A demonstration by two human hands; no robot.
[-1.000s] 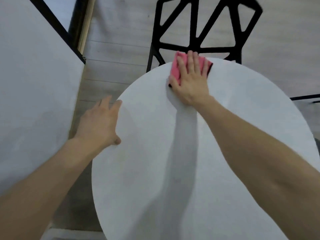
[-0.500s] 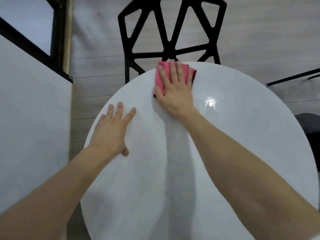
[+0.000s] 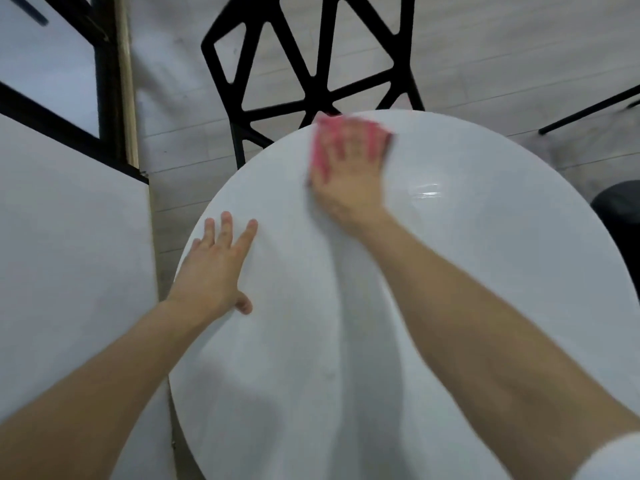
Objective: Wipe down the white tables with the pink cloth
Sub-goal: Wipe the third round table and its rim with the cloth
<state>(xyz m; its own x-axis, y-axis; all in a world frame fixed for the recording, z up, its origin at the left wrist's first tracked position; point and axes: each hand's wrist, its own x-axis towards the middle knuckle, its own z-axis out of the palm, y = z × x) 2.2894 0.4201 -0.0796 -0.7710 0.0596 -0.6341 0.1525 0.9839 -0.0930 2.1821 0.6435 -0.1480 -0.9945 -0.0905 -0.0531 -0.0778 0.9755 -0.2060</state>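
White round counter point(image 3: 311, 375) supports both hands. Left hand point(image 3: 214, 268), nearer, rests flat, fingers spread, holding nothing. Right hand point(image 3: 349, 174), farther, presses straight fingers on the crumpled pink cloth point(image 3: 319, 155) at the far rim; the return stroke probably runs toward the body.

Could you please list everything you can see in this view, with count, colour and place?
round table: one, white, centre of the view
pink cloth: one, pink, on the table's far edge, under the right hand
chair: one, black open lattice, behind the table's far side
flat surface: one, white, at left beside the round table
frame: one, black, upper left
bar: one, black, upper right, above the floor
dark object: one, blackish, right edge, cut off
floor: light grey planks
left hand: flat on the table's left edge, fingers spread
right hand: presses on the cloth, blurred
sleeve: white, bottom right corner
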